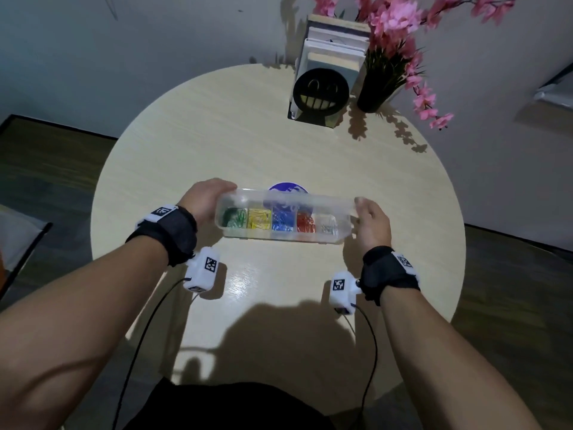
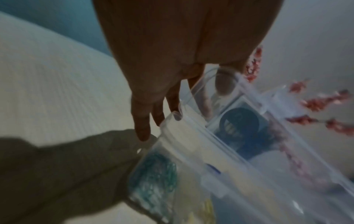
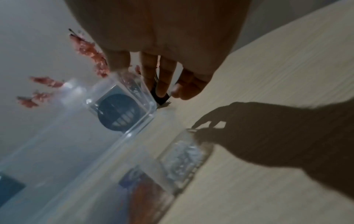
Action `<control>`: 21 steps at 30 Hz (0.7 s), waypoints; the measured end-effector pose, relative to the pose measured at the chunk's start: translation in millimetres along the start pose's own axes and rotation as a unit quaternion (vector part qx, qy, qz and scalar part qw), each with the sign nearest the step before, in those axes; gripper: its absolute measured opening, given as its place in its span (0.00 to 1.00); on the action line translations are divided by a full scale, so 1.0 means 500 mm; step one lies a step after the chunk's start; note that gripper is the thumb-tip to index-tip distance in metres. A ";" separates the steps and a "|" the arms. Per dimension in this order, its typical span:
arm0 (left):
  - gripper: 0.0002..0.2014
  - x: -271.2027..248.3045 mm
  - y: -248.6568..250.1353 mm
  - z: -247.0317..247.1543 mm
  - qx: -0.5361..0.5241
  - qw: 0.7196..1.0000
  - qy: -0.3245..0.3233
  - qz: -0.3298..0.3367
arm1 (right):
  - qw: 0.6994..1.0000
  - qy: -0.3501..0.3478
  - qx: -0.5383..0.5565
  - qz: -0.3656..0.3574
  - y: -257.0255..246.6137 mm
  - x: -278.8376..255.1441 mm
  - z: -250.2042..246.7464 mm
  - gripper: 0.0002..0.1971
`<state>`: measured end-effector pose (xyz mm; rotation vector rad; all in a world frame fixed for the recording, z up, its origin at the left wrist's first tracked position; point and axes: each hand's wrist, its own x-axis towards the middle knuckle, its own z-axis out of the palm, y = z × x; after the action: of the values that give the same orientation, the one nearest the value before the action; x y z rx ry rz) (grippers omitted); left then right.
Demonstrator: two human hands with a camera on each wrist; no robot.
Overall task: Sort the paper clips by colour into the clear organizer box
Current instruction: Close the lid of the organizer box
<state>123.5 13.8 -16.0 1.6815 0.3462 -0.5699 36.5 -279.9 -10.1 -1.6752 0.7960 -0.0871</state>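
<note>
While the left hand grips one end of the clear lid, thumb on the near face and fingers hooked over its far edge, the right hand pinches the other end with its fingers behind the plastic. Between the two hands the lid stands tilted over the clear organizer box, whose base rests on the desk; whether lid and base are hinged cannot be told. Under the lid, from the left hand across to the right, the compartments hold green paper clips, yellow paper clips, blue paper clips, red paper clips and clear or silver paper clips. Just beyond the box lies a blue disc. Well beyond the right hand stand a smiley bookend with books, and a dark vase of pink flowers.
</note>
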 end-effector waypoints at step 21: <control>0.24 -0.044 -0.059 0.048 0.596 0.771 -0.018 0.225 | 0.799 -0.045 -0.560 -0.215 0.085 -0.067 0.030 0.11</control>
<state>85.2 -2.3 -31.1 2.8418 -0.6107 -0.4574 -1.4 -251.2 -40.0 -2.9519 0.3368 0.1957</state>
